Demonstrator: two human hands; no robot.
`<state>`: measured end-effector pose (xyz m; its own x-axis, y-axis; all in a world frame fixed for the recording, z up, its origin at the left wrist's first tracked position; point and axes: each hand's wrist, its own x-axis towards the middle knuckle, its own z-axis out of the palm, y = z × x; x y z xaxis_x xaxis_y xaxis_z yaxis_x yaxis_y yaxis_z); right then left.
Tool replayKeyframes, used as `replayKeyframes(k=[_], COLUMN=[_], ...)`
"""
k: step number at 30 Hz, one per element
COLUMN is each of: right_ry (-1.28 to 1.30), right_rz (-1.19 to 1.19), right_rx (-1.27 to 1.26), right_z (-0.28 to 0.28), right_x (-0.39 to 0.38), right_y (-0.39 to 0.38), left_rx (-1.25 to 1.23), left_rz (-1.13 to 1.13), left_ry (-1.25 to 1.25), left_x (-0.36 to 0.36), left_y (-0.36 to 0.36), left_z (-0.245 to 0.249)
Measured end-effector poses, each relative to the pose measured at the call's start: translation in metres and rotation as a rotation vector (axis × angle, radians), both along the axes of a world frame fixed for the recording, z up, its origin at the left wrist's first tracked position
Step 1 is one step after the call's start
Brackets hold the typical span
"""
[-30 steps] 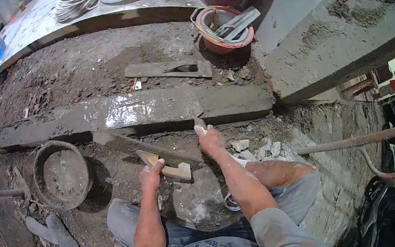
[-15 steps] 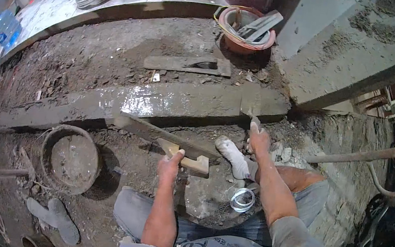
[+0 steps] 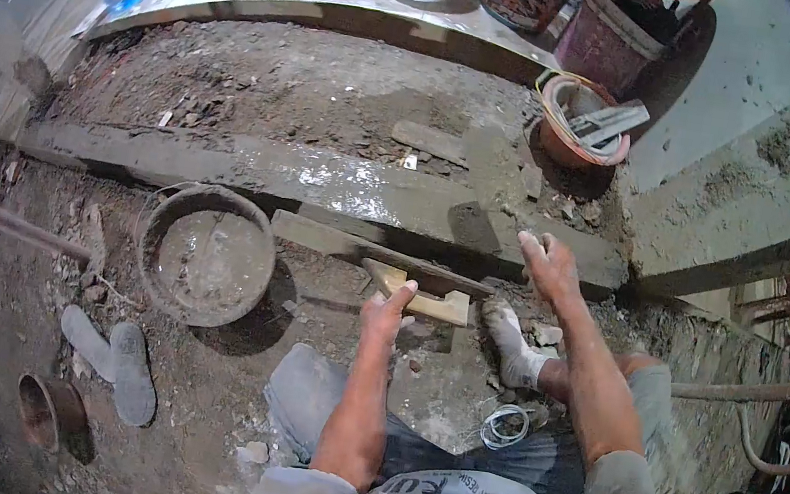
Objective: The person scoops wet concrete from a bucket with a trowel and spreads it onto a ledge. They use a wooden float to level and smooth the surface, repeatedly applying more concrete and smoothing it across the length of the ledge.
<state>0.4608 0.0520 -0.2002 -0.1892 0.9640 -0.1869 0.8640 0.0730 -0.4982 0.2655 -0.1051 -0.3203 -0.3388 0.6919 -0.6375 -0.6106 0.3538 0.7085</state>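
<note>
My left hand (image 3: 383,314) is closed around the pale wooden handle of a plastering float (image 3: 345,242). The float's long board sits along the near side of a low, wet cement beam (image 3: 275,165). My right hand (image 3: 550,269) is closed at the beam's right end, gripping what looks like a trowel (image 3: 493,168). Its grey blade blends with the cement; a dark shadow falls on the beam below it, and its handle is hidden in my fingers. A second, flat grey float (image 3: 430,141) lies on the dirt beyond the beam, partly covered by the blade.
A bucket of wet cement (image 3: 215,267) stands left of my knees. An orange bucket (image 3: 580,152) with tools is at the back right. Sandals (image 3: 134,377) and a small pot (image 3: 49,411) lie lower left. A pole (image 3: 749,388) juts in from the right.
My view has turned, shifting the scene. The trowel blade, which was against the beam's right end, is now raised above it. My left hand still holds the float.
</note>
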Motion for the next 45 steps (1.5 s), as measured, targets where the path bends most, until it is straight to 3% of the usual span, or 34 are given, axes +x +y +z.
replayKeyframes(k=[3, 5, 6, 7, 9, 10, 12, 13, 15, 17, 18, 19, 21, 24, 27, 28, 29, 30, 31, 32, 34, 35, 37, 40, 45], right_ry=[0.008, 0.036, 0.008, -0.028, -0.127, -0.182, -0.142, -0.161, -0.092, -0.094, -0.048, 0.002, 0.159, 0.155, 0.166, 0.121, 0.085, 0.053, 0.058, 0.064, 0.141, 0.207, 0.159, 0.097, 0.101], right_rz=[0.113, 0.251, 0.280, 0.305, 0.498, 0.478, 0.500, 0.488, 0.545, 0.507, 0.514, 0.516, 0.464, 0.598, 0.694, 0.789, 0.822, 0.881, 0.920, 0.950, 0.933, 0.906, 0.911, 0.895, 1.015], right_rx=[0.123, 0.137, 0.144, 0.151, 0.487, 0.463, 0.456, 0.462, 0.466, 0.358, 0.365, 0.378, 0.172, 0.170, 0.160, 0.158, 0.159, 0.161, 0.167, 0.179, 0.311, 0.354, 0.290, 0.214, 0.254], right_z=[0.027, 0.053, 0.079, 0.102, 0.123, 0.147, 0.172, 0.174, 0.173, 0.157, 0.138, 0.122, 0.106, 0.096, 0.098, 0.099, 0.093, 0.086, 0.083, 0.079, 0.067, 0.065, 0.068, 0.069, 0.044], right_x=[-0.029, -0.044, -0.054, -0.065, -0.072, -0.081, -0.090, -0.092, -0.102, -0.119, -0.130, -0.142, -0.167, -0.197, -0.203, -0.207, -0.211, -0.216, -0.220, -0.222, -0.221, -0.222, -0.227, -0.235, -0.256], right_y=[0.004, 0.013, 0.009, 0.004, 0.015, 0.008, 0.009, 0.012, 0.015, 0.019, 0.021, 0.020, 0.003, -0.016, -0.036, -0.043, -0.044, -0.042, -0.041, -0.037, -0.031, -0.029, -0.027, -0.027, -0.028], left_rx=[0.056, 0.163, 0.085, 0.081, 0.129, 0.144, -0.010, 0.085, 0.038, 0.126, 0.109, 0.059, 0.071, 0.222, 0.194, 0.142, 0.135, 0.088, 0.019, -0.031, -0.101, -0.168, 0.081, 0.035, 0.022], left_rz=[0.017, -0.106, -0.133, -0.122, -0.022, 0.033, -0.038, -0.007, 0.082, 0.219, 0.196, 0.197, 0.155, 0.297, 0.309, 0.343, 0.239, 0.153, 0.236, 0.164, 0.116, 0.244, 0.451, 0.424, 0.571], left_ry=[0.046, 0.232, 0.421, 0.381, 0.366, 0.316, 0.595, 0.411, 0.470, 0.342, 0.390, 0.249, 0.392, 0.259, 0.135, 0.165, 0.150, 0.372, 0.445, 0.538, 0.721, 0.671, 0.385, 0.406, 0.423], left_x=[-0.021, -0.041, -0.049, -0.055, -0.060, -0.061, -0.072, -0.073, -0.076, -0.077, -0.083, -0.085, -0.092, -0.091, -0.079, -0.081, -0.091, -0.098, -0.095, -0.095, -0.100, -0.095, -0.084, -0.080, -0.073], left_y=[-0.014, -0.019, -0.023, -0.027, -0.033, -0.032, -0.039, -0.041, -0.045, -0.051, -0.056, -0.064, -0.079, -0.081, -0.078, -0.080, -0.087, -0.095, -0.101, -0.105, -0.110, -0.106, -0.099, -0.107, -0.125], left_z=[0.012, 0.026, 0.034, 0.033, 0.047, 0.023, 0.046, 0.043, 0.041, 0.020, 0.007, 0.017, 0.011, 0.004, 0.051, 0.038, 0.021, 0.002, -0.014, 0.009, -0.026, -0.020, 0.000, 0.043, 0.018])
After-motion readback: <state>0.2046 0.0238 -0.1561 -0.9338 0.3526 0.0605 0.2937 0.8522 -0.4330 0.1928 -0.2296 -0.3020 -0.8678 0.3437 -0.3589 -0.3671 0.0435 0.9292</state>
